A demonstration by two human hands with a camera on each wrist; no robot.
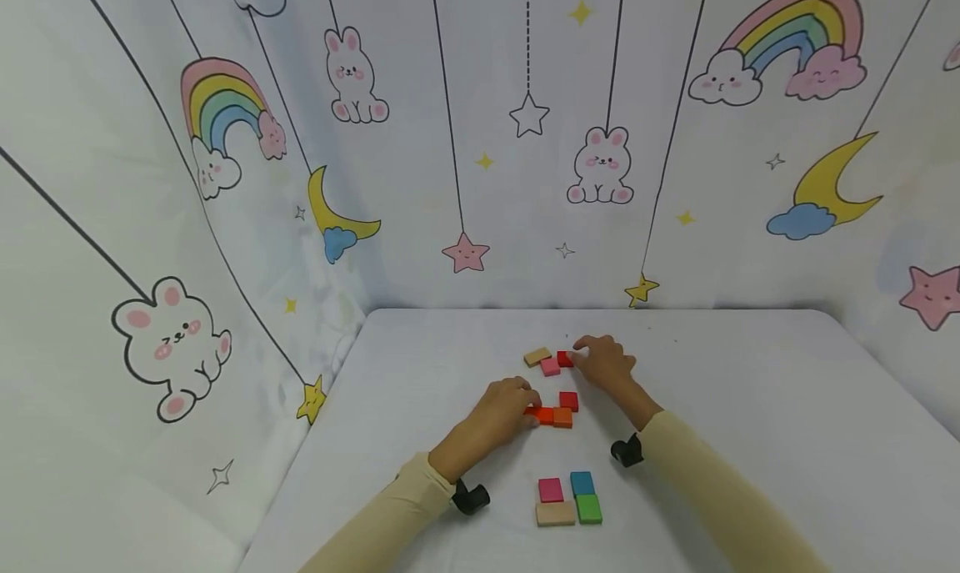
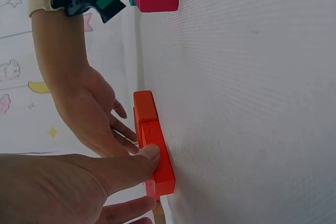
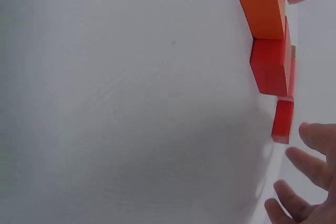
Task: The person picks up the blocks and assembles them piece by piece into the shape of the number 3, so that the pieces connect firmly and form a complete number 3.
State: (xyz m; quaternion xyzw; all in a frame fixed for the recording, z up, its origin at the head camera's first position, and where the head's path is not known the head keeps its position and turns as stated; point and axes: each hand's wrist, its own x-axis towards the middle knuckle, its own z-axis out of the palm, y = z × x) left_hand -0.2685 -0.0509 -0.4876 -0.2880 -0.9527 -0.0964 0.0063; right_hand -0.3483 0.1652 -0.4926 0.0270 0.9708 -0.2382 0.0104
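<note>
My left hand (image 1: 501, 414) pinches a red-orange block (image 1: 545, 415); in the left wrist view its thumb (image 2: 149, 153) lies on the block's face, and the fingers reach behind it. Against that block's right end sits an orange block (image 1: 562, 418), with a red block (image 1: 568, 401) just behind. Farther back, my right hand (image 1: 609, 363) hovers beside another red block (image 1: 564, 359), fingers spread and curved. In the right wrist view those fingertips (image 3: 294, 156) stand apart from the far red block (image 3: 282, 121). A pink block (image 1: 551, 366) and a tan block (image 1: 537, 357) lie left of it.
Nearer the front of the white table (image 1: 712, 364) lies a group: a pink block (image 1: 551, 490), a blue block (image 1: 582, 483), a green block (image 1: 588, 509) and a tan block (image 1: 555, 515). A patterned white cloth (image 1: 420, 181) hangs behind and at the sides.
</note>
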